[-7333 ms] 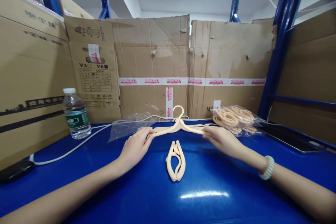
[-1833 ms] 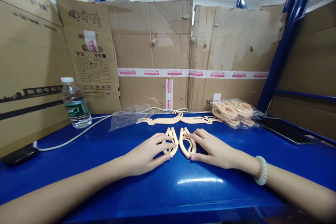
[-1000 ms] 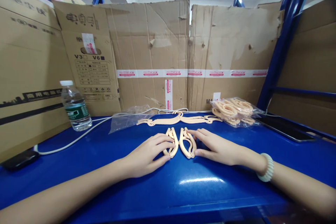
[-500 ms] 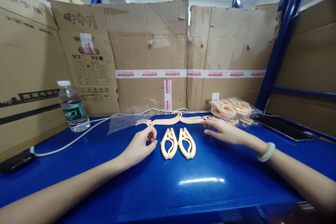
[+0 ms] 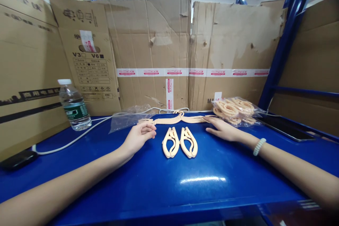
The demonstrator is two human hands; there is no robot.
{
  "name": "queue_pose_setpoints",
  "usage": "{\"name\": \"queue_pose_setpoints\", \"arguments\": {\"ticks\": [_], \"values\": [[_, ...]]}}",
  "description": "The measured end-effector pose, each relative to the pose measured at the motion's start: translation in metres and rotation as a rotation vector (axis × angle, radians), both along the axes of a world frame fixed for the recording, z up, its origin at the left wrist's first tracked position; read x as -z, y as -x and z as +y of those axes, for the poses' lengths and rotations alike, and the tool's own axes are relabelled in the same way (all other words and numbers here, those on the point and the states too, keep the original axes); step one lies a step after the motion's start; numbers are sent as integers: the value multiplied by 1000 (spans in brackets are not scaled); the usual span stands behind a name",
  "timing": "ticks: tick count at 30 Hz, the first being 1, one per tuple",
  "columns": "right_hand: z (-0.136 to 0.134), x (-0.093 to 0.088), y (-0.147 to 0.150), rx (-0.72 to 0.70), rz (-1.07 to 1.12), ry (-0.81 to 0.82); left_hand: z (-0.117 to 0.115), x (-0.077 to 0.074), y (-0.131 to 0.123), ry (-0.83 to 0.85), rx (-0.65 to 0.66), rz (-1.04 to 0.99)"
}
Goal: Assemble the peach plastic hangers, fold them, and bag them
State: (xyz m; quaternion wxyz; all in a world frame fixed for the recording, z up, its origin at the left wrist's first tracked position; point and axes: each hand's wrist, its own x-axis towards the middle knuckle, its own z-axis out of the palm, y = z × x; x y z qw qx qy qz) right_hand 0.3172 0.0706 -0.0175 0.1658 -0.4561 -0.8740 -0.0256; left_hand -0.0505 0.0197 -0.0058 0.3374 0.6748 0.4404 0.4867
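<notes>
My left hand (image 5: 138, 136) hovers just in front of the left arm of an unfolded cream hanger (image 5: 167, 120), its fingers loosely bent, with nothing visible in it. My right hand (image 5: 225, 129) is open, palm down, fingers stretched out to the left. Its fingertips overlap the right arm of that hanger; whether they touch it I cannot tell. Between the hands, two folded cream hangers lie side by side on the blue table, a left folded hanger (image 5: 166, 149) and a right folded hanger (image 5: 195, 148). Part of the unfolded hanger's left end is hidden behind my left hand.
Clear bags of folded hangers (image 5: 233, 109) sit at the back right beside a dark tablet-like device (image 5: 286, 129). An empty-looking clear bag (image 5: 122, 122), a white cable (image 5: 71, 144) and a water bottle (image 5: 76, 113) are on the left. Cardboard (image 5: 150, 42) walls the back.
My left hand has moved slightly left and away from the folded hangers, its fingers straightening somewhat. My right hand stays by the unfolded hanger's right arm, while its wrist shifts left.
</notes>
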Motion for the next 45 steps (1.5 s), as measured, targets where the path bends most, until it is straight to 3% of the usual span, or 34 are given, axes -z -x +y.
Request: {"name": "queue_pose_setpoints", "arguments": {"ticks": [21,36,45], "values": [[-12,-6,11,-15,-37,-89,-9,-3,-9,49,12,-59],[2,5,11,-49,107,-131,-13,-5,-10,44,54,-17],[-3,-1,12,0,268,-170,-12,-4,-11,95,35,-103]]}}
